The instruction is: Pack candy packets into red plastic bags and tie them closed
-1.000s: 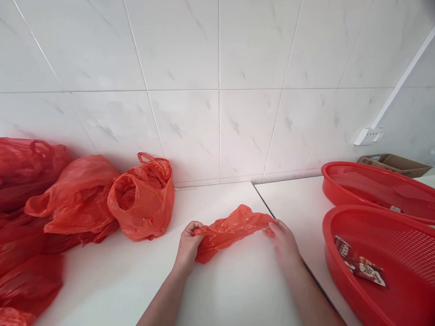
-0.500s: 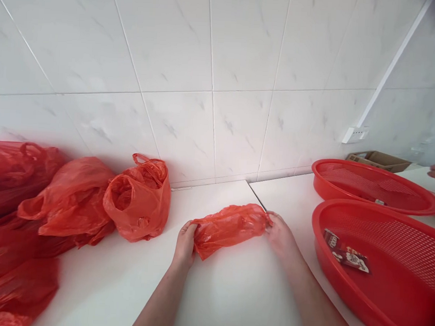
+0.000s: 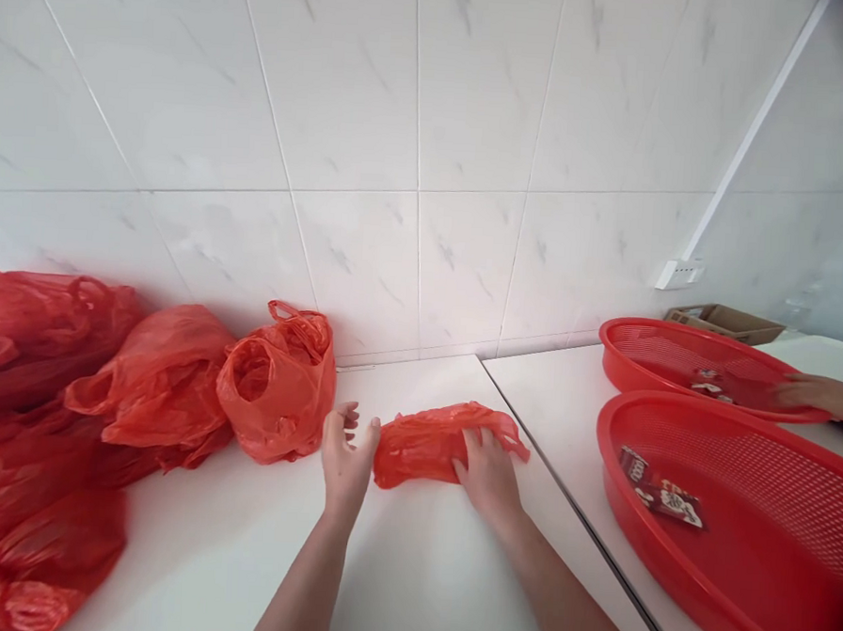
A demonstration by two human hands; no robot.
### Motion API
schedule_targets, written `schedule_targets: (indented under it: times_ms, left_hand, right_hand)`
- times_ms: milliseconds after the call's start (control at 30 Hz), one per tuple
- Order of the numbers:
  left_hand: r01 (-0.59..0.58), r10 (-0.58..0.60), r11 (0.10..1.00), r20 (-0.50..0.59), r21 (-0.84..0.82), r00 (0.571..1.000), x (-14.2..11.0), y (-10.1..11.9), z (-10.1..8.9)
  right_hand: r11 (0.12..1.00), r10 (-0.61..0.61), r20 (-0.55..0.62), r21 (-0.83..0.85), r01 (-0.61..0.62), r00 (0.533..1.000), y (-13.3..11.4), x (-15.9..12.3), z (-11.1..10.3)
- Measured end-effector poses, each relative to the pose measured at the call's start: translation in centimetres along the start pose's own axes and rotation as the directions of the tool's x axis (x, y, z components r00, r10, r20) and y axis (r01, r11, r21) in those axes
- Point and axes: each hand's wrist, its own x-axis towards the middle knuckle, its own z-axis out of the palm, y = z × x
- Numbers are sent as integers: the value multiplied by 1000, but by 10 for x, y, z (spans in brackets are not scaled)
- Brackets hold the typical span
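Red plastic bag point(image 3: 418, 455) lies beneath the fingers of the right hand point(image 3: 492, 479), whether pinched or merely pressed cannot be told, while the left hand point(image 3: 345, 462), having released its end, stands just beside, fingers parted and curled, leaving control one-handed.

Bare hands point(image 3: 489, 474) and bare forearms point(image 3: 559, 586), finer detail somewhat blurred.

White tabletop point(image 3: 422, 570) — one flattened red bag point(image 3: 414, 452) at center, bunched red bags point(image 3: 282, 407) at left, two red baskets point(image 3: 629, 524) at right.
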Motion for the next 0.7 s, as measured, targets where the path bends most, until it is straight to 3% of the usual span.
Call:
schedule_targets:
  times_ms: [33, 67, 100, 133, 167, 200, 233, 300, 333, 400, 533, 633, 700]
  left_hand:
    - [-106, 104, 992, 39, 71, 994, -8, 8, 3]
    - [-210, 186, 968, 167, 139, 968, -18, 15, 8]
    - [-308, 226, 930, 351, 198, 908, -27, 19, 14]
    - [-396, 206, 879, 539, 265, 817, -36, 22, 21]
    - [-465, 135, 818, 674, 337, 727, -42, 22, 26]
    - [-522, 59, 741, 734, 422, 677, -46, 21, 29]
    - [-560, 3, 650, 736, 513, 677, -45, 19, 30]
    - [-560, -32, 481, 652, 674, 757, -36, 14, 24]
    - [-541, -44, 432, 616, 722, 787, -28, 13, 17]
    - [-523, -104, 363, 591, 771, 800, -15, 12, 0]
    - [-571, -260, 296, 640, 766, 723, -14, 19, -19]
    - [-648, -262, 245, 693, 721, 671, -31, 26, -10]
    - [-697, -224, 282, 752, 659, 621, -41, 27, 0]
  right_hand:
    - [1000, 5, 22, 8, -5, 1000, -1, -1, -2]
    - [1000, 12, 57, 16, -13, 998, -3, -2, -5]
    - [999, 17, 103, 26, -20, 995, -7, -4, -8]
    - [999, 17, 150, 35, -22, 988, -11, -6, -12]
    - [999, 10, 193, 43, -18, 981, -15, -9, -16]
    - [999, -3, 225, 48, -8, 974, -18, -13, -21]
    - [999, -23, 243, 53, 11, 970, -19, -17, -27]
    - [996, -60, 273, 81, 40, 960, -17, -25, -41]
    - [994, -57, 299, 103, 27, 953, -13, -29, -49]
    - [989, 1, 358, 135, -53, 934, -3, -35, -68]
    - [979, 161, 371, 54, -194, 914, 13, -36, -98]
    - [989, 144, 350, -13, -149, 925, 11, -32, -104]
    - [997, 71, 313, 7, -77, 947, 6, -30, -99]
